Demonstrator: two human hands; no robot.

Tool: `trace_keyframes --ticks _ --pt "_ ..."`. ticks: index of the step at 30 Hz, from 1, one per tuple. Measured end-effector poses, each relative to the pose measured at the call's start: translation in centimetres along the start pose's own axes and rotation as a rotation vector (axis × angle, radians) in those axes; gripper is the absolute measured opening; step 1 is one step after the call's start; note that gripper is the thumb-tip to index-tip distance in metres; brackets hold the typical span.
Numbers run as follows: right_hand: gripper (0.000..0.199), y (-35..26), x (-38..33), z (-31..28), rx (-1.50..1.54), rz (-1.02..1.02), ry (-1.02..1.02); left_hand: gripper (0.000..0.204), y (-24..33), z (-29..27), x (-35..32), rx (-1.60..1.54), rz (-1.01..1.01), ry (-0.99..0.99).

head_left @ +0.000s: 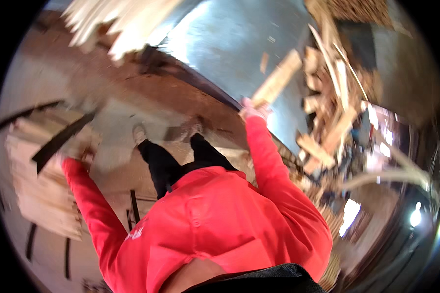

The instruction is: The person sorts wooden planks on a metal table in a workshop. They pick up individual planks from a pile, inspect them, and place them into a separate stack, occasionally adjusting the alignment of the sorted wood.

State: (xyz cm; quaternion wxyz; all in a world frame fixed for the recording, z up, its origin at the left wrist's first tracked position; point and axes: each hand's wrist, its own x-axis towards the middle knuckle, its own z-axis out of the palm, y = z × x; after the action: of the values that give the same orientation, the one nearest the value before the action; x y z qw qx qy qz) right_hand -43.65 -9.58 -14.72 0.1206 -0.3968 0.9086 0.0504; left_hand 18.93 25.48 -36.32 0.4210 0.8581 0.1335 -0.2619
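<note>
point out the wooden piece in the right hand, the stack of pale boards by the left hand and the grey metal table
Pale wooden block in the right hand [277,80], head view, middle of its face.
Stack of pale wooden boards by the left hand [36,195], head view, side of the stack.
Grey sheet-metal table [230,44], head view, bare top.

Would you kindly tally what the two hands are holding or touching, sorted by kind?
Pale rectangular wooden block, held in the right hand: 1
Stack of pale wooden boards, at the left hand, blurred: 1
Total: 2
</note>
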Motion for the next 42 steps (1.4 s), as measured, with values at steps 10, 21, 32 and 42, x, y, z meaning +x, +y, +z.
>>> trace_keyframes --ticks 10,21,32,42 --pt "0.116 7.5 -0.1 -3.3 0.105 0.014 -0.117 0.025 -10.1 6.4 -18.5 0.571 0.093 -0.515" --pt "0.122 27.6 5.9 -8.2 0.167 -0.502 -0.200 0.085 7.4 37.6 -70.8 0.423 0.641 -1.135" --pt "0.045 40.6 15.2 -4.6 1.098 -0.492 -0.666 0.039 9.7 47.5 -86.5 -0.337 -0.035 -1.276" --pt "0.060 41.4 16.1 -13.2 1.031 -0.324 -0.571 0.042 6.0 51.2 -92.8 -0.244 -0.122 -1.597"
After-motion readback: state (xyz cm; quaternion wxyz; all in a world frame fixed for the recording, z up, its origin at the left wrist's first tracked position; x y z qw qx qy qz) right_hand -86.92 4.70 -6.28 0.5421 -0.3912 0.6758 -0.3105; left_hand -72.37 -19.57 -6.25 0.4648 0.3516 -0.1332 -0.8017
